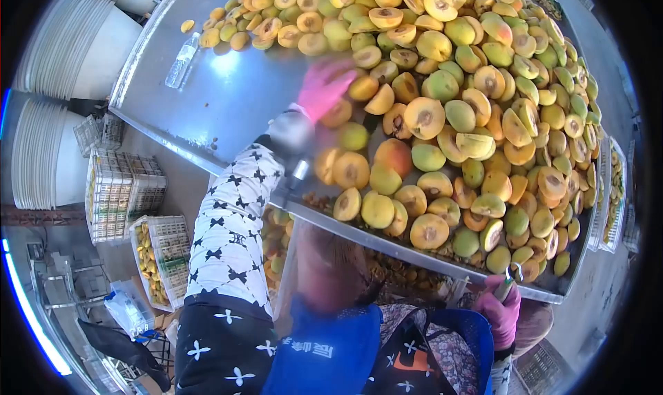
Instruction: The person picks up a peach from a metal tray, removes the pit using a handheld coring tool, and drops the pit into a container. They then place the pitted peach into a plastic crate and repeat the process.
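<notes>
My left hand (324, 91), in a pink glove and somewhat blurred, reaches over the near-left edge of a large heap of halved peaches (425, 117). Its fingers are stretched out, right at an orange-yellow peach half (363, 88). Low on the right, my right hand (498, 309), also pink-gloved, is wrapped round the handle of a pitting tool with a curved metal loop (514, 271) at its tip. The tool points up beside the table's front edge. Many of the peaches lie cut side up, showing hollows or brown centres.
The metal table (255, 84) has a raised rim. A clear plastic bottle (182, 60) lies on its left part. Stacked white tubs (48, 153) and plastic crates (124, 191) stand on the floor to the left. A crate of fruit (160, 260) sits nearer me. Scraps (407, 277) lie under the front edge.
</notes>
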Motion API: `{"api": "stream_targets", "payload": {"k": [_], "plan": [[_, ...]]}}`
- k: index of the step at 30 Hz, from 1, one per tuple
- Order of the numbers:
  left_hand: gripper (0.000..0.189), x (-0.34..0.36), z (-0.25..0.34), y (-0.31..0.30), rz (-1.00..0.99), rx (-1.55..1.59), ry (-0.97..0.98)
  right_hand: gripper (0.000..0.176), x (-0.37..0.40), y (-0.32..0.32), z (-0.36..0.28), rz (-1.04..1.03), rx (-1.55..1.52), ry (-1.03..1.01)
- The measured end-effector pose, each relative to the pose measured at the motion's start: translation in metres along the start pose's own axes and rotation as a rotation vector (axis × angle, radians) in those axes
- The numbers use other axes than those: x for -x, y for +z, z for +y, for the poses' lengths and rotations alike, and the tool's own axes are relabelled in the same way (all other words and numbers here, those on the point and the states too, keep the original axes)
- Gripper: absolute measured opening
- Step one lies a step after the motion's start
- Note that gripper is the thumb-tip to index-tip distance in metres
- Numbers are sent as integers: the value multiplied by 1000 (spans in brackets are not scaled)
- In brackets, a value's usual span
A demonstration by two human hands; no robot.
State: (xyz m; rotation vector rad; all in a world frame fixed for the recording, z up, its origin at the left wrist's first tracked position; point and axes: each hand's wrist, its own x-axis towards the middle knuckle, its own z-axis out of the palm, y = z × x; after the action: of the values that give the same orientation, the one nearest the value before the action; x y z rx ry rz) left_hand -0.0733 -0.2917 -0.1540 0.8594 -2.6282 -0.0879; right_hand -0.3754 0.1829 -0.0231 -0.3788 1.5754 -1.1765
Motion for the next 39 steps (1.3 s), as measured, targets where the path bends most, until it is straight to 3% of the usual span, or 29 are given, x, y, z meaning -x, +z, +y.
{"api": "stream_targets", "payload": {"k": [4,6,9,12,14,15,17,19,23,25,28,30,31,32,34,35,38,39], "plan": [[50,-12,81,-1,-181,743,-264,39,2,-3,13,-101,62,-47],[52,-22,121,-49,-351,1157,-345,38,8,-3,14,-143,34,-87],[52,-17,132,-117,-482,1146,-383,39,18,-12,16,-168,17,-117],[51,31,86,-121,-648,520,-95,39,31,-13,13,-194,-52,-112],[52,40,108,-127,-774,344,-411,37,32,-15,20,-212,-82,-109],[52,45,140,-136,-805,441,-789,37,34,-16,23,-220,-95,-103],[56,76,112,-98,-818,-105,-159,33,38,-12,19,-264,-90,-91],[56,81,114,-80,-695,-141,-21,30,39,-9,17,-324,-97,-111],[42,79,169,-88,-281,603,-631,31,42,0,12,-338,-71,-99],[35,76,188,-109,67,1239,-910,32,38,5,12,-362,-67,-124],[33,77,245,-138,198,2062,-889,33,37,23,8,-379,-79,-127],[36,87,286,-133,141,1969,-675,33,38,39,2,-366,13,-204],[37,88,306,-132,121,2016,-667,33,37,45,0,-351,62,-243],[38,89,326,-131,100,2062,-660,38,35,49,0,-281,276,-410],[38,88,360,-133,63,2331,-866,38,31,58,5,-110,445,-704],[38,95,370,-127,98,1981,-618,38,31,60,6,-25,532,-843],[29,112,367,-104,202,741,110,30,38,51,-4,-62,599,-718],[30,116,367,-102,0,1095,-182,28,37,48,-5,-63,639,-678]]}}
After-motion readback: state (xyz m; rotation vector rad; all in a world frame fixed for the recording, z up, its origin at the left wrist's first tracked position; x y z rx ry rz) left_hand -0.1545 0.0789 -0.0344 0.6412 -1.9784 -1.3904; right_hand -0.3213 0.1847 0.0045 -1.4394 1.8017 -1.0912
